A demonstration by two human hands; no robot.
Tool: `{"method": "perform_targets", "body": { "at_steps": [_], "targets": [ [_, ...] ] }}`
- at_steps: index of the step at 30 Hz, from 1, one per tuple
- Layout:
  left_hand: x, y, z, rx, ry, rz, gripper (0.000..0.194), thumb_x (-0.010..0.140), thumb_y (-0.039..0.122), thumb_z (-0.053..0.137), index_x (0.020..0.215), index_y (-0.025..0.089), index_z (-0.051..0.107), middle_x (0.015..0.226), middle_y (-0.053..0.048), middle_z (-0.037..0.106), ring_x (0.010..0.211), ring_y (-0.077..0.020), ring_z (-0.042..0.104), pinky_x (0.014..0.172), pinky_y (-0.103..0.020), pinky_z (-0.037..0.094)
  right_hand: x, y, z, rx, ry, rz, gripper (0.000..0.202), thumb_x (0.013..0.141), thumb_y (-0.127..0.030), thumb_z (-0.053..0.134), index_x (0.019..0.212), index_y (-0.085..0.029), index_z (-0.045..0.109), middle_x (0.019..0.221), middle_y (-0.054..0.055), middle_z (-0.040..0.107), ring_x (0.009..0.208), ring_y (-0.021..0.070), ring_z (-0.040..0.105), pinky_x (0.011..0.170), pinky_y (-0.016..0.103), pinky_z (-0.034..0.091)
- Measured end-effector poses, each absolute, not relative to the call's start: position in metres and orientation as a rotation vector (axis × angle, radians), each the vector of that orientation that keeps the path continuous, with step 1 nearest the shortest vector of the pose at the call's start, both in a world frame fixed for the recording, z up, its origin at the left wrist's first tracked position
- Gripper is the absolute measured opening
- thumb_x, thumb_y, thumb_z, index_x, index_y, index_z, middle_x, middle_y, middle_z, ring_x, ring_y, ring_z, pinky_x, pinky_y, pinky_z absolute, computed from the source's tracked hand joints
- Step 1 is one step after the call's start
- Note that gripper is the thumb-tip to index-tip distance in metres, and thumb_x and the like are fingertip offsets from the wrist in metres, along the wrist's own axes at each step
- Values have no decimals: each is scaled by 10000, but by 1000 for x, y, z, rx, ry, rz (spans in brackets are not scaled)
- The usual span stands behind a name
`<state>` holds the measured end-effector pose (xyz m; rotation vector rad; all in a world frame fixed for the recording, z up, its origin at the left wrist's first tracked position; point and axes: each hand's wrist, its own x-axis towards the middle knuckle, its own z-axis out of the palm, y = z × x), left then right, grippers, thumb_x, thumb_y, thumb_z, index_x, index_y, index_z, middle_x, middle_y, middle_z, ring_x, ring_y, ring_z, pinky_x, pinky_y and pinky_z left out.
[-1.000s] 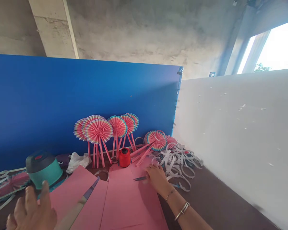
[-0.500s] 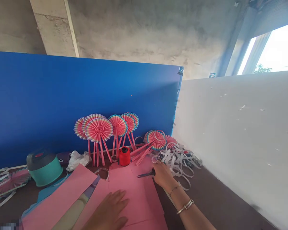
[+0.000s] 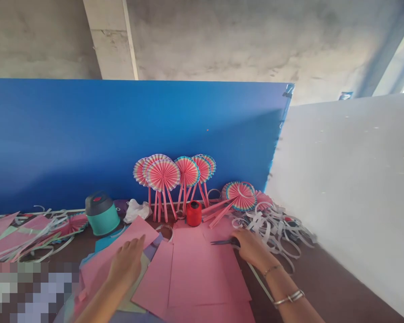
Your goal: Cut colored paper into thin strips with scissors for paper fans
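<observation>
**Partner:** Start at the far left. What's out there?

**Me:** Well beyond my left hand (image 3: pixel 126 262), to its left: loose paper pieces (image 3: pixel 27 233) and thin strips, mixed together. The corner below them is blurred into blocks. Nearer that hand, beyond it and a little left, a teal tub (image 3: pixel 103 220), dark on top.

**Partner:** And the left hand itself?

**Me:** On the slanted pink sheet (image 3: pixel 139 228), fingers stretched forward, side by side. Thumb hidden; whether it pinches the paper, I cannot tell. Other coloured sheets show under that one. Past my fingertips, a crumpled white bag (image 3: pixel 137 211).

**Partner:** Between the hands?

**Me:** Flat pink sheets (image 3: pixel 195 269), overlapping, right of my left hand. Beyond them a red spool (image 3: pixel 194 214); behind it and leftward, round pleated fans (image 3: pixel 163 176) stand on pink sticks against the blue board (image 3: pixel 188 116).

**Partner:** Right hand?

**Me:** Fingers closed around the handles of the scissors (image 3: pixel 224 242). Blades point left from my right hand (image 3: pixel 252 249), over the flat sheets. More fans (image 3: pixel 240 197) lie just beyond that hand, a heap of white strips (image 3: pixel 272 229) beyond and to its right. Silver bangle (image 3: pixel 291 297) on my forearm; white wall (image 3: pixel 357 179) farther right.
</observation>
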<state>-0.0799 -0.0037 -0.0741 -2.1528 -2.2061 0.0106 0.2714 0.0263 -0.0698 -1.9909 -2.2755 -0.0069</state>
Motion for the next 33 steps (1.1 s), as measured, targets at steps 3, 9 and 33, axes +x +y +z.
{"method": "perform_targets", "body": {
  "at_steps": [3,9,33],
  "targets": [
    [-90,-2,-65,-2187,-2280,-55,589,776,-31,248,1315,87,457,1227,-147,612,1112,-240,571,889,-370,434,271,30,-76,-1922,-2313,32,443,662,19,488,1000,-199,672,1108,111,613,1033,254,560,800,302,380],
    [-105,10,-60,-2065,-2340,-539,448,867,141,279,1217,177,556,1171,-84,656,1029,-219,624,804,-299,478,276,42,-88,-1696,-2232,152,532,612,37,439,1062,-168,637,1065,113,566,989,233,550,847,328,401],
    [-68,0,-79,-2388,-1910,-44,473,786,17,329,1169,158,569,1063,-109,628,1038,-250,548,889,-359,370,275,66,-113,-1315,-1739,273,428,738,-211,446,1141,-188,588,1089,111,615,981,253,596,836,408,492]
  ]
}}
